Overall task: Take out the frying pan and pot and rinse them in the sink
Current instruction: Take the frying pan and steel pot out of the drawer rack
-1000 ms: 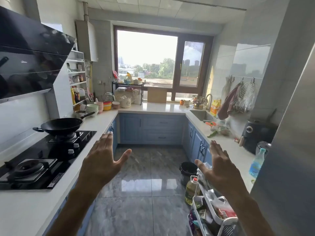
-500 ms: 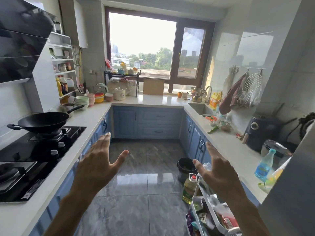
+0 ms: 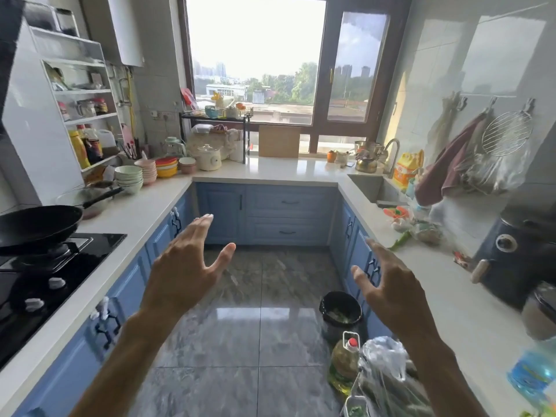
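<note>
— Over the stove on the left, what sits there?

— A black frying pan (image 3: 37, 225) rests on the burner of the dark hob (image 3: 45, 275), its handle pointing toward the back of the desk (image 3: 135, 212). It looks empty, though the view into it is shallow.

— And the pot?

— A steel pot (image 3: 365, 145) stands at the far right corner of the desk, just beside the tap (image 3: 392, 152). What is inside it cannot be told from here. The sink (image 3: 374, 188) is sunk into the right run of the desk just below that tap; its basin shows bare grey walls.

— Where are the hands?

— Both are raised over the floor between the blue cabinets. The left hand (image 3: 183, 266) has its fingers spread and holds nothing; the right hand (image 3: 388, 284) is likewise splayed and empty. Neither touches anything.

— Other containers?

— Stacked bowls (image 3: 129, 177) in pale green, pink and orange stand on the left desk near the corner; the top ones seem empty. A white slow cooker (image 3: 208, 156) with its lid on stands behind them. On the floor, a black bin (image 3: 340, 314) holds some greenish scraps, and an oil bottle (image 3: 344, 364) near it is mostly full of yellow oil. A dark air fryer (image 3: 517, 254) sits on the right desk.
</note>
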{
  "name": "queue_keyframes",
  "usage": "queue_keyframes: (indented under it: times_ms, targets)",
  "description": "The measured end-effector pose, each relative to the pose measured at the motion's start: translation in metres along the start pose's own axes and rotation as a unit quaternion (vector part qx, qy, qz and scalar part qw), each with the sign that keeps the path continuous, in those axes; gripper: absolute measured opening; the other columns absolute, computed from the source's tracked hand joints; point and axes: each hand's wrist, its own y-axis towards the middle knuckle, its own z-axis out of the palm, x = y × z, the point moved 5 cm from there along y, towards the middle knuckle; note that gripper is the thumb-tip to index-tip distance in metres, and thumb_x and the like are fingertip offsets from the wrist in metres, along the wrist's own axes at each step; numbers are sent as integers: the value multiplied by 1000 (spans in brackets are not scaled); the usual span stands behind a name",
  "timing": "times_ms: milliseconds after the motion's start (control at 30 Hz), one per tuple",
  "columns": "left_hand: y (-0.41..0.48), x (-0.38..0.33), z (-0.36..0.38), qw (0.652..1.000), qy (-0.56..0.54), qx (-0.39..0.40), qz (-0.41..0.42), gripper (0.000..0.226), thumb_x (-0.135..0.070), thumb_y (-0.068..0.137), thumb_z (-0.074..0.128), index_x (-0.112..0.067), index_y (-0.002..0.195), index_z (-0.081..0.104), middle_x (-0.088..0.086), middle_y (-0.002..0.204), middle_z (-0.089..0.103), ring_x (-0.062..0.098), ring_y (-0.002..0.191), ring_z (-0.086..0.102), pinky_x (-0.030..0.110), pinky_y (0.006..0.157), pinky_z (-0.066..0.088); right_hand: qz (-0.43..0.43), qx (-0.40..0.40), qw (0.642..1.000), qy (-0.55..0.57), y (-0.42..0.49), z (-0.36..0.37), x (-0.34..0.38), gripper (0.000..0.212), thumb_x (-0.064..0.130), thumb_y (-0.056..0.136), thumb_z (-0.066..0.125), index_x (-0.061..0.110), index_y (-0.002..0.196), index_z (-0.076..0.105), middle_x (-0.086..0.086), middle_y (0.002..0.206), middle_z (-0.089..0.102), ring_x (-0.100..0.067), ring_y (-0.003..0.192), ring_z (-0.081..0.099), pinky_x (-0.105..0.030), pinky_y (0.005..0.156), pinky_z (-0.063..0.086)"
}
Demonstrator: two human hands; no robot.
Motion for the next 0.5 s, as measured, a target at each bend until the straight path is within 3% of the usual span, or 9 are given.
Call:
queue_keyframes:
  times_ms: [333, 500]
  targets:
    - [218, 49, 147, 1000, -1, -27, -4, 90, -71, 85, 38, -13, 154, 40, 8, 159, 46, 30, 144, 48, 51, 111, 47, 51, -9, 998, -40, 217, 119, -63, 76, 34, 95, 65, 10, 157, 30, -8, 158, 42, -25, 145, 42, -38, 113, 38]
    - [356, 95, 213, 999, 6, -21, -35, 83, -64, 90, 52, -12, 153, 42, 9, 157, 49, 32, 144, 47, 53, 115, 43, 97, -12, 993, -64, 355, 172, -83, 76, 38, 94, 64, 11, 157, 30, -8, 159, 41, -25, 146, 41, -39, 116, 36]
